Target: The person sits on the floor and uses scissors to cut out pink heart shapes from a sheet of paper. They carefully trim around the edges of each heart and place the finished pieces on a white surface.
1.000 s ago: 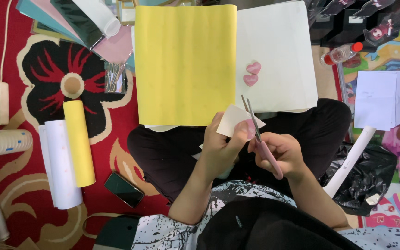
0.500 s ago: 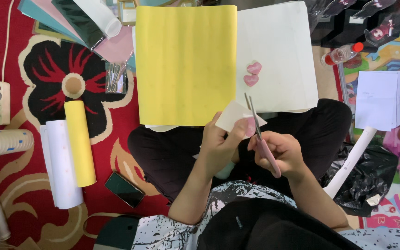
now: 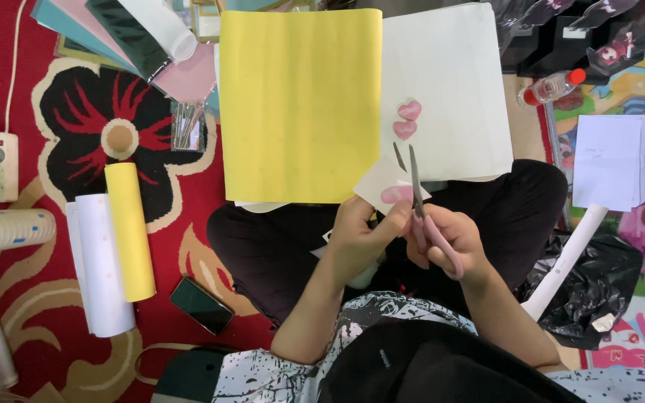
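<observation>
My left hand [image 3: 360, 235] pinches a small cream paper piece [image 3: 382, 183] with a pink patch on it, held above my lap. My right hand [image 3: 446, 239] grips pink-handled scissors [image 3: 417, 183], whose blades are parted at the right edge of that paper. Just beyond them a yellow sheet [image 3: 300, 104] and a white sheet [image 3: 449, 82] lie flat on the floor. Two pink heart cut-outs [image 3: 407, 119] rest on the white sheet.
A yellow roll [image 3: 130, 231] and a white roll [image 3: 98, 265] lie to the left on the red flower rug. A phone [image 3: 201, 305] lies near my knee, a power strip [image 3: 0, 166] at far left. To the right are white papers [image 3: 610, 160], a bottle [image 3: 550, 87] and a black bag [image 3: 599, 283].
The scissor blades have opened slightly and the paper piece has turned a little in my left hand. Both hands stay in about the same place.
</observation>
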